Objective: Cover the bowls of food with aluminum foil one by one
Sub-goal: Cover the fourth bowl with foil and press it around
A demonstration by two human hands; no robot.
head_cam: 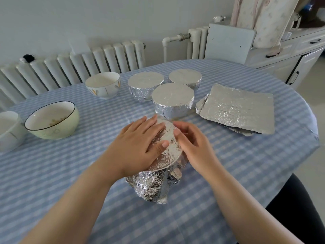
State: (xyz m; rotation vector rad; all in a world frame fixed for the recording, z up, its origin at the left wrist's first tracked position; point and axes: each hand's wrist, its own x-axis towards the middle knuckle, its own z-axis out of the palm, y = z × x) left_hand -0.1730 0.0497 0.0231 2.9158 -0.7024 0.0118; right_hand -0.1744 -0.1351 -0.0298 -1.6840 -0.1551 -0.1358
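The bench (228, 173), under a blue checked cloth, carries everything, with a stack of foil sheets (237, 108) lying beyond and to the right of the right hand. Three foil-covered bowls (173, 100) cluster just past both hands' fingertips, and three uncovered bowls (52, 120) sit well off to the left of the left hand. Between the hands stands the foil-wrapped bowl (158, 184): the left hand (140, 147) lies flat on its foil top, its grip loose and fingers straight, while the right hand (191, 143) curls its fingers against the foil at the rim's right edge.
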